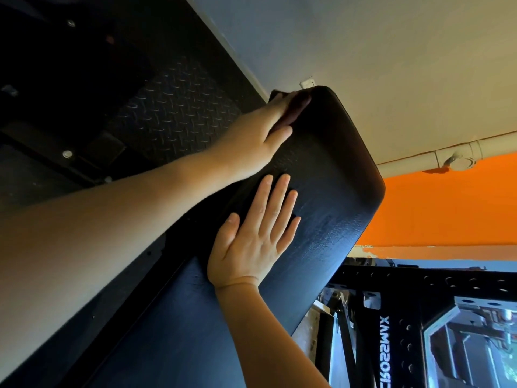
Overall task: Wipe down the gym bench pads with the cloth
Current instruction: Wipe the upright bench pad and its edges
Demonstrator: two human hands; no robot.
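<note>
1. Head view. The bench pad (330, 197) is black with a fine grain and a rounded, stitched end. It runs on a slant from the lower left to the upper middle and shows a faint sheen.
2. The cloth (300, 105) is dark and hard to tell from the pad. It lies at the pad's upper end, under the left fingers, and only a small part shows.
3. The left hand (260, 130) reaches in from the left. Its fingers are stretched out and lie over the cloth at the pad's end, with the thumb straight on the pad – a press, not a grasp.
4. The right hand (251, 242) comes up from below, palm flat on the middle of the pad. Its fingers are straight and slightly spread, holding nothing.
5. The two hands are near each other but apart.
6. Surroundings – a dark diamond-plate floor (173, 107) lies left of the pad. A black perforated rack (391, 303) with white lettering stands at lower right.
7. Behind are an orange wall (447, 208), a pale pipe (414, 156) and a wall socket (307, 83) just beside the pad's end.
</note>
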